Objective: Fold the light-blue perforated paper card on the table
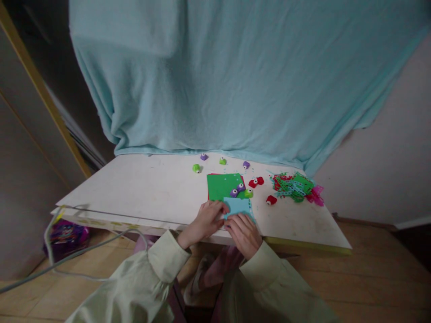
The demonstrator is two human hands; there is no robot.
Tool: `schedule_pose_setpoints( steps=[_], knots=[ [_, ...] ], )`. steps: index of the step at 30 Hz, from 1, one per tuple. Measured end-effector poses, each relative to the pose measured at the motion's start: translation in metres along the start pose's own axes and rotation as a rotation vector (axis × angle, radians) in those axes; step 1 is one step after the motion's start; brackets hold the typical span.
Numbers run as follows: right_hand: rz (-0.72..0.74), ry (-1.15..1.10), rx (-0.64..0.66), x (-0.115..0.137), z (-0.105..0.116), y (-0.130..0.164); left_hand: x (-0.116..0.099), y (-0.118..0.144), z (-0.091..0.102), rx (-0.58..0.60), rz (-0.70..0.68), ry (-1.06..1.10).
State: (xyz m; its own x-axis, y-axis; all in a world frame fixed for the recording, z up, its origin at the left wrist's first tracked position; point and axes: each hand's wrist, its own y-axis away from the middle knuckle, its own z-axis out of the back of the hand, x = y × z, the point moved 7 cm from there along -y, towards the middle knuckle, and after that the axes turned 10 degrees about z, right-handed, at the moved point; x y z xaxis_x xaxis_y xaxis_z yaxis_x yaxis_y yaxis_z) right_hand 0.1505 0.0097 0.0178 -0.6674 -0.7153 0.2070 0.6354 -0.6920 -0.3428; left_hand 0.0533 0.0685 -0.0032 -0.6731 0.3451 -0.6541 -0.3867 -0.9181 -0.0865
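A small light blue sheet of paper [236,206] lies at the table's front edge, with holes along its right side. My left hand [210,217] pinches its left edge, with the fingers bent. My right hand [244,233] has its curled fingers on the sheet's lower edge, and the thumb is mostly hidden. Just behind is a green sheet [220,186] with red paper showing under its edges. Two purple craft punches [237,190] and a lime green craft punch [248,193] rest at its right, close to the blue sheet.
More punches stand around, including a red punch [271,200] and a green punch [196,168]. A heap of perforated paper strips [292,186] lies on the right of the white table [134,184]. A light blue cloth [218,80] hangs behind. A grey cable [90,246] crosses the left front.
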Motion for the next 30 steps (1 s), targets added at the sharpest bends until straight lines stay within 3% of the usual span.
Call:
schedule_pose_setpoints(
  steps=[4,12,24,30],
  knots=[
    [0.005,0.040,0.020,0.001,-0.005,0.000,-0.002,0.001,0.000,0.007,-0.007,-0.010],
    [0.006,-0.137,0.009,-0.002,0.001,-0.003,-0.003,-0.001,-0.001,0.029,0.020,-0.028],
    [-0.110,-0.481,-0.161,-0.025,0.011,0.013,-0.010,0.006,0.009,0.050,-0.016,0.025],
    [-0.130,-0.500,-0.179,-0.032,0.013,0.015,-0.011,0.006,0.010,0.033,-0.007,0.013]
  ],
)
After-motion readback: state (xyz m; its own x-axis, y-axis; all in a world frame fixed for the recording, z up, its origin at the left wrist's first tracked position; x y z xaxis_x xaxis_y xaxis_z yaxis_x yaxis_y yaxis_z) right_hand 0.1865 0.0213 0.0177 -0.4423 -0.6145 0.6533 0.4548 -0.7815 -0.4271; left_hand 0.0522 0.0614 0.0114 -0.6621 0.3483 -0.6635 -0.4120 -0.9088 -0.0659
